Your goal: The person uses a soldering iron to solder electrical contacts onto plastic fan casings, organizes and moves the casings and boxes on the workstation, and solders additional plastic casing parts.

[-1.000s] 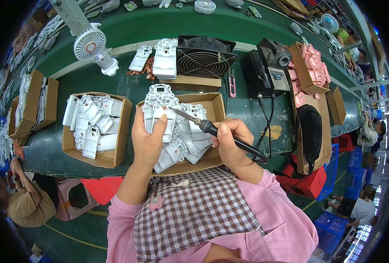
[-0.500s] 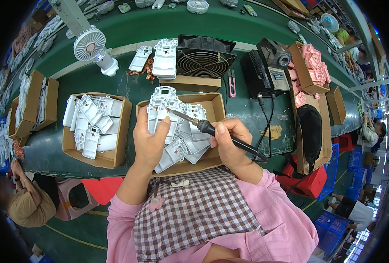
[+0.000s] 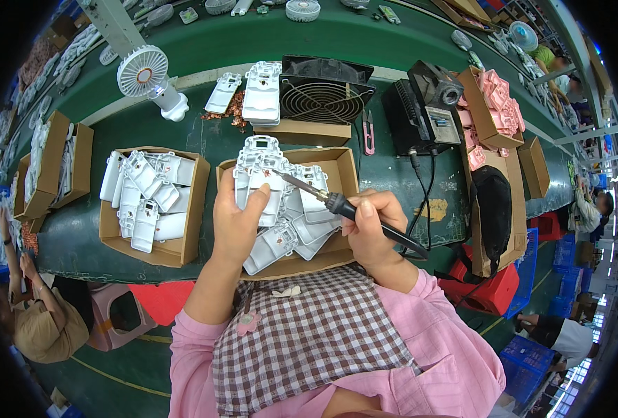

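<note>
The left hand (image 3: 236, 223) grips a white plastic housing (image 3: 259, 182), fingers wrapped behind it and thumb pressed on its face, holding it upright over the middle cardboard box (image 3: 346, 169). The right hand (image 3: 368, 230) pinches a soldering iron (image 3: 337, 203) like a pen, fingers pressed together round the black grip, with the tip touching the housing's right side.

The hot tip sits close to the left thumb, so a slip could burn it. Lingering in one place could melt the plastic shell. The iron's cable (image 3: 420, 202) trails right to the black soldering station (image 3: 427, 111) and could snag and tug the tip off its mark.

The green surface (image 3: 211, 132) is crowded: a second box of white housings (image 3: 152, 202) on the left, a black extraction fan (image 3: 323, 94) and a white handheld fan (image 3: 149, 76) farther back, and boxes of pink parts (image 3: 497, 104) far right. Other workers sit around in a busy assembly hall.
</note>
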`<action>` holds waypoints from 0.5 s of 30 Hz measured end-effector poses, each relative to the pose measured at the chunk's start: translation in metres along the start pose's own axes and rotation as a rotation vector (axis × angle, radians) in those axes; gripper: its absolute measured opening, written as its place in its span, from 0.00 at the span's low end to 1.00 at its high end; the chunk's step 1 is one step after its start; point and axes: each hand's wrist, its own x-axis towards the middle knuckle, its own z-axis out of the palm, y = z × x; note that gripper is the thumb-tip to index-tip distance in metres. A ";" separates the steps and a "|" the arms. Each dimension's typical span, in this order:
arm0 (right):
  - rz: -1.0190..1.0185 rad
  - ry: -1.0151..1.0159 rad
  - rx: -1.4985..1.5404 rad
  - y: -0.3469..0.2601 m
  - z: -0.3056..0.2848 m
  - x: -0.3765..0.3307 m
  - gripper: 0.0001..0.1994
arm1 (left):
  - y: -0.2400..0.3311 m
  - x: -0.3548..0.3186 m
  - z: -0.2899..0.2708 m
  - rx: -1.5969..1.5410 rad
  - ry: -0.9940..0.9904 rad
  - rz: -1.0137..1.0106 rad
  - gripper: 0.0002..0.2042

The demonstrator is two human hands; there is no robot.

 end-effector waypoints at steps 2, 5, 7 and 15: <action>-0.014 0.009 0.045 0.001 0.001 -0.001 0.07 | -0.006 0.000 -0.001 -0.026 -0.007 -0.044 0.17; -0.040 0.008 0.064 0.002 0.003 -0.001 0.07 | -0.006 -0.001 0.004 -0.018 -0.039 -0.041 0.19; -0.052 -0.002 0.038 0.002 0.003 0.000 0.07 | -0.004 -0.001 0.006 0.129 -0.080 0.065 0.19; -0.044 -0.016 0.056 0.000 0.003 0.001 0.06 | 0.000 -0.001 0.005 -0.192 -0.097 -0.127 0.13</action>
